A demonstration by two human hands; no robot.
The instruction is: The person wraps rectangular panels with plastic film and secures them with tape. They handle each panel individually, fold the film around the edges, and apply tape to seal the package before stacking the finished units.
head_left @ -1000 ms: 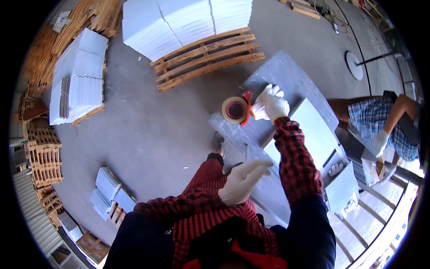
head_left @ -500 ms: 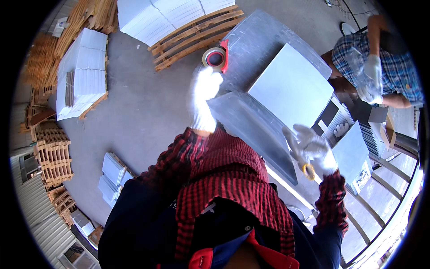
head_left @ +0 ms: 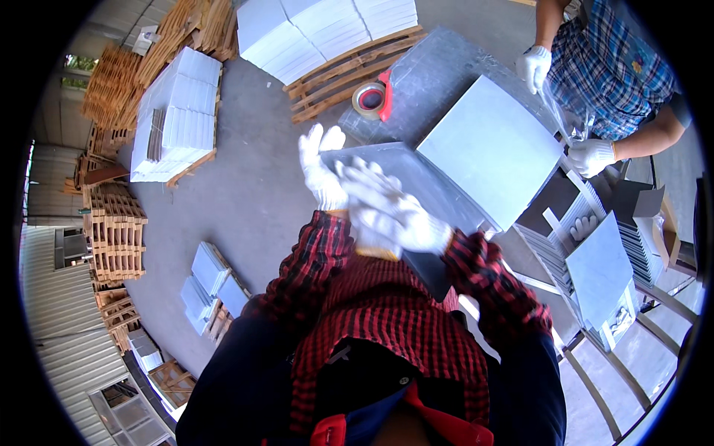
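My left hand (head_left: 323, 178), in a white knit glove, is raised at the table's near left corner, fingers apart and nothing in it. My right hand (head_left: 416, 223), also white-gloved and smeared by motion, reaches across in front of me. Under its palm hangs a loose white glove (head_left: 374, 241) with an orange-yellow cuff edge, which the right hand appears to grip. Both hands are over a dull grey sheet (head_left: 428, 175) at the near side of the table. Beyond it lies a large pale square panel (head_left: 491, 149). A tape roll (head_left: 368, 100) with a red holder sits at the table's left edge.
At the right, a co-worker (head_left: 617, 89) in a plaid shirt and white gloves handles clear plastic film (head_left: 569, 119). Nearer stands a rack of thin panels (head_left: 599, 267), another white glove (head_left: 584, 227) on it. Stacked white boards (head_left: 178, 119) and wooden pallets (head_left: 119, 234) stand left.
My right hand has swung left from the table's right side to beside my left hand, bringing the loose glove. My left hand's fingers have spread. The co-worker's hands have moved apart with the film.
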